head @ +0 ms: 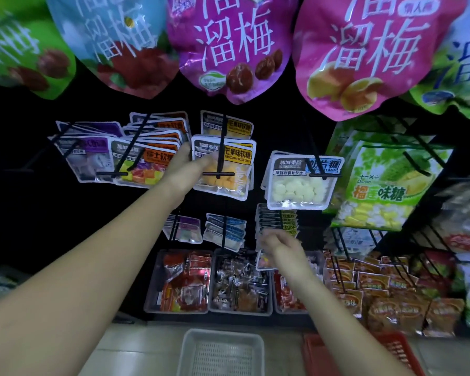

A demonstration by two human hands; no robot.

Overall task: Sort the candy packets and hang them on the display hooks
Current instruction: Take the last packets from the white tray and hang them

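My left hand point(186, 165) reaches up to the middle row of black hooks and grips the left edge of the front mango candy packet point(228, 169), which hangs on its hook point(219, 173). Lower down, my right hand point(281, 249) pinches a small candy packet point(263, 260) in front of the yellow-labelled packets point(278, 221) on a lower hook. Its fingers are blurred. On neighbouring hooks hang mixed-colour candy packets point(143, 165), purple packets point(90, 158) and a white milk candy packet point(300, 180).
Large plum bags point(228, 47) hang overhead. Durian candy bags point(383, 185) sit on the right rack. Below are grey bins point(182, 280) of wrapped snacks and orange packets point(377, 286). A white basket point(221, 354) and a red basket point(364, 354) stand on the floor.
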